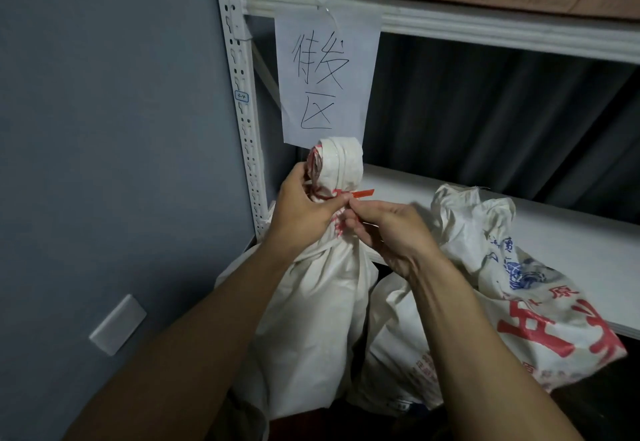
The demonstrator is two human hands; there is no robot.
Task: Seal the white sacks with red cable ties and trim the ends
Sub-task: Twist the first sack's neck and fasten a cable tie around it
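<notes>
A white sack [322, 309] stands upright in front of me, its top twisted into a bunched neck [337, 166]. A red cable tie [362, 193] circles that neck, and its free end sticks out to the right. My left hand [304, 208] grips the neck from the left, right at the tie. From the right, my right hand [391, 229] pinches the tie's tail between thumb and fingers, just below the neck. A second white sack [519, 302] with red and blue print leans to the right, its top loosely gathered with no tie visible on it.
A white metal shelf rack [242, 94] stands behind the sacks, with a handwritten paper sign [325, 76] hanging from its upper beam. The lower shelf board [554, 232] runs to the right. A grey wall with a blank white plate [117, 324] is at left.
</notes>
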